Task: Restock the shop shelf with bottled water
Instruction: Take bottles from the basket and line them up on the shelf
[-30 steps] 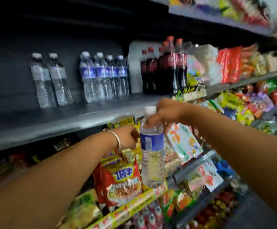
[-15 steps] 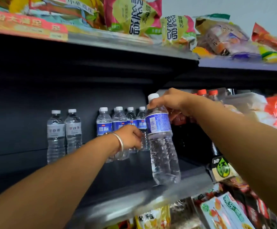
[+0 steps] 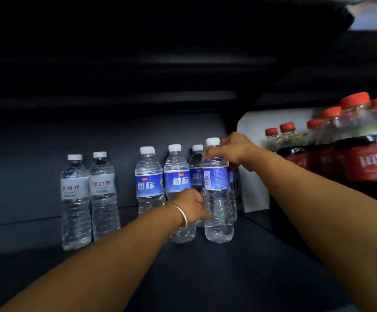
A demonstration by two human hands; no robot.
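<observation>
- Since half a second back, I see the held water bottle has gone from hanging above the shelf lip to standing deep on the dark shelf, base on the board.
- Shelf runs wide and dark, its back wall behind the stock.
- Red-capped cola bottles crowd the right side, well apart from the water.
- Blue-label bottles stand in a cluster just left of and behind the new one; two white-label bottles sit further left, side by side.
- My right hand has its grip clamped on the bottle's neck under the white cap.
- My left hand, bracelet on the wrist, grips the same bottle low on its body.
</observation>
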